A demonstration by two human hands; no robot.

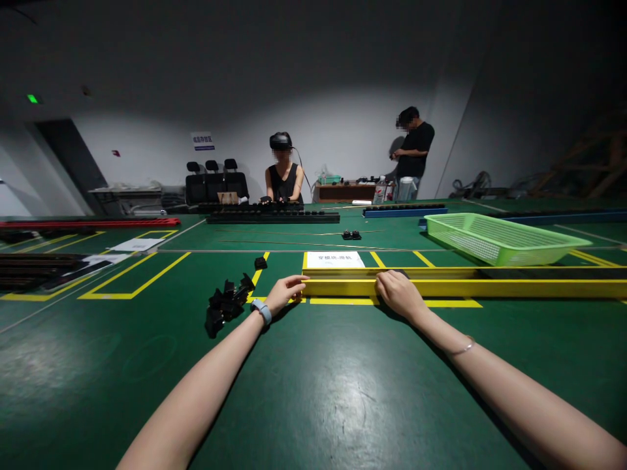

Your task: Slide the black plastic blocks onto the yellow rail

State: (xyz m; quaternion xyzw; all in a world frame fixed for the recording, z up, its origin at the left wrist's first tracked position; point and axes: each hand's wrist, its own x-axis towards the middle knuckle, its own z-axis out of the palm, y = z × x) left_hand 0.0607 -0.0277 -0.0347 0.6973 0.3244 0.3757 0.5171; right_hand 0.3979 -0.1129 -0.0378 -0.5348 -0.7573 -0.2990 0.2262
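A long yellow rail (514, 288), shaped like an open channel, lies across the green table and runs out of view on the right. At its left end is my left hand (284, 293), fingertips bent over the end and thumb at the front face. My right hand (398, 294) is closed over the rail's front wall, knuckles up. A dark piece (402, 273) shows inside the channel just behind that hand; its shape is mostly hidden. Beside my left wrist lies a heap of black plastic parts (228, 301), with one single black part (260, 263) behind it.
A green plastic basket (499, 241) stands behind the rail at right. A printed paper label (336, 260) lies behind the rail's left end. Two black parts (351, 235), thin rods and a black rail (274, 218) lie farther back. Two people are beyond the table.
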